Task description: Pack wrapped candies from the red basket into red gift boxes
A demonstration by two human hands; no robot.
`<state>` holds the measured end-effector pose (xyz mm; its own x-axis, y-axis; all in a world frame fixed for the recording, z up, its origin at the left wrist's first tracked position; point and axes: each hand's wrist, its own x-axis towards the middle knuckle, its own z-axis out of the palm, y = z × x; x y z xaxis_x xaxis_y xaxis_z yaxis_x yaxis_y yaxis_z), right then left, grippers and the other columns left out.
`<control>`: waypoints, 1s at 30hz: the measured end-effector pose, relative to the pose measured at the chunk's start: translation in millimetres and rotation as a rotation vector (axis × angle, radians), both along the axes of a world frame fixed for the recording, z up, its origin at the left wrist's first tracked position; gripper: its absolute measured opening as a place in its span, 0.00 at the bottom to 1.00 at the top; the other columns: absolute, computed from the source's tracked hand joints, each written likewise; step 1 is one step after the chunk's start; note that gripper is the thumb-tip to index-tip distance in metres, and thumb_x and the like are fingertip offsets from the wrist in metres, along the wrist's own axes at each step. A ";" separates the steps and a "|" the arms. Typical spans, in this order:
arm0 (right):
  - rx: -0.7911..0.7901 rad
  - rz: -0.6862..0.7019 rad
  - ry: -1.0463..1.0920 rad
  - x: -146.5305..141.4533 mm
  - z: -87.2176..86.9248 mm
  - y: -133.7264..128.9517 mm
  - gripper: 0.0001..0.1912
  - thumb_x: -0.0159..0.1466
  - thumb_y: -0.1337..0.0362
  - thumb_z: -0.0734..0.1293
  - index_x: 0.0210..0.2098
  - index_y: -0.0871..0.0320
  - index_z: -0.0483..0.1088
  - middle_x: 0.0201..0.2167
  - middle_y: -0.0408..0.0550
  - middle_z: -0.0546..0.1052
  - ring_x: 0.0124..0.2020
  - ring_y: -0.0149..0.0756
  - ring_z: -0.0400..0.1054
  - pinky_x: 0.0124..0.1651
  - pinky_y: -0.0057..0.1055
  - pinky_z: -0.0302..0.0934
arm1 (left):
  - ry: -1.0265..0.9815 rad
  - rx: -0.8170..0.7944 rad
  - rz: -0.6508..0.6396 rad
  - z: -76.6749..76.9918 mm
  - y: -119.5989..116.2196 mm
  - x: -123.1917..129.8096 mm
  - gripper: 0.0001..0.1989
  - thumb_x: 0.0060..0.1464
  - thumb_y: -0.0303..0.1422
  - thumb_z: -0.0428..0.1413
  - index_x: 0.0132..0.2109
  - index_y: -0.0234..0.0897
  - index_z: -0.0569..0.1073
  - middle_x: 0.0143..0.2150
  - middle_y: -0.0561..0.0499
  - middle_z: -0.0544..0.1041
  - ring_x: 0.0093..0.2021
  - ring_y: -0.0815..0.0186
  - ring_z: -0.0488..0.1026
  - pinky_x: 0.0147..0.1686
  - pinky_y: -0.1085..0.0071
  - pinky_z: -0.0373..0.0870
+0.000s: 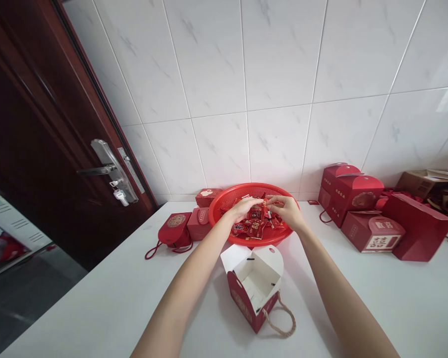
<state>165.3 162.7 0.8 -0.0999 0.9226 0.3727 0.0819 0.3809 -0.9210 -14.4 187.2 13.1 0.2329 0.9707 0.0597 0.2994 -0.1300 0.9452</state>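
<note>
A red plastic colander basket [217, 219] holds several red-wrapped candies [257, 228]. My left hand [244, 206] reaches over the candies from the left, its fingers stretched forward and its palm turned down. From the right, my right hand [286, 210] bends its fingers into a pinch at a small red wrapped candy [265, 202] near the left fingertips. Part of that candy is hidden by the fingers. In front of the basket, between my forearms, stands a dark red gift box [246, 301]. Its flaps are up, its white inside shows, and a twine handle [291, 325] hangs at its right.
Left of the basket are closed red boxes [174, 229], one with a cord handle. More red boxes [353, 191] stand at the right, with a brown carton [414, 184] behind. All rest on a white table [127, 293] against a tiled wall [280, 144]. A dark door [59, 124] is at left.
</note>
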 end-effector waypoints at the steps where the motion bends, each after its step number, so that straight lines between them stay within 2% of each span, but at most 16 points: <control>1: -0.002 0.001 0.001 -0.1 -1.4 1.3 0.06 0.48 0.61 0.72 0.24 0.57 0.74 0.45 0.55 0.79 0.45 0.47 0.75 0.46 0.40 0.69 | -0.005 0.004 -0.017 -0.5 -0.2 -0.5 0.14 0.47 0.42 0.64 0.37 0.36 0.79 0.41 0.47 0.80 0.43 0.60 0.75 0.41 0.68 0.70; 4: -0.002 -0.020 0.016 -0.4 -5.1 5.2 0.09 0.47 0.62 0.72 0.26 0.56 0.70 0.42 0.52 0.79 0.38 0.42 0.76 0.42 0.38 0.70 | -0.033 0.003 -0.086 -1.1 -1.9 -0.7 0.15 0.46 0.40 0.66 0.39 0.36 0.80 0.43 0.47 0.80 0.45 0.60 0.74 0.44 0.68 0.69; 8: -0.004 -0.045 0.033 -0.9 -7.4 7.8 0.14 0.48 0.61 0.73 0.33 0.55 0.70 0.38 0.48 0.80 0.38 0.40 0.75 0.42 0.37 0.70 | -0.087 -0.011 -0.139 -0.1 -5.1 1.4 0.10 0.48 0.36 0.65 0.38 0.36 0.80 0.43 0.48 0.80 0.46 0.60 0.75 0.46 0.68 0.69; 11: -0.021 -0.021 0.026 -0.6 -7.0 7.6 0.10 0.49 0.61 0.72 0.30 0.56 0.72 0.31 0.48 0.80 0.35 0.41 0.75 0.39 0.37 0.69 | -0.120 -0.034 -0.125 1.3 -6.8 2.4 0.07 0.50 0.31 0.61 0.38 0.36 0.80 0.43 0.48 0.80 0.46 0.62 0.75 0.45 0.69 0.70; 18: -0.050 -0.071 0.070 2.3 -6.2 8.1 0.08 0.47 0.62 0.71 0.27 0.55 0.71 0.27 0.45 0.78 0.32 0.39 0.73 0.36 0.34 0.66 | -0.171 -0.015 -0.093 1.6 -5.0 1.8 0.14 0.46 0.19 0.57 0.41 0.34 0.79 0.41 0.47 0.82 0.46 0.63 0.77 0.47 0.67 0.71; 25: -0.101 -0.005 0.107 2.0 -1.3 4.1 0.08 0.45 0.62 0.72 0.26 0.57 0.72 0.24 0.43 0.77 0.27 0.35 0.71 0.32 0.32 0.65 | -0.202 0.133 -0.009 -3.4 1.1 1.1 0.13 0.48 0.21 0.57 0.43 0.33 0.75 0.46 0.44 0.81 0.49 0.62 0.76 0.52 0.62 0.70; 30: -0.138 -0.001 0.143 0.4 2.4 2.0 0.08 0.45 0.63 0.72 0.25 0.57 0.72 0.22 0.43 0.76 0.25 0.34 0.69 0.30 0.32 0.63 | -0.109 0.183 0.010 -5.3 4.7 0.3 0.13 0.49 0.23 0.55 0.44 0.34 0.75 0.47 0.44 0.81 0.50 0.62 0.77 0.52 0.63 0.70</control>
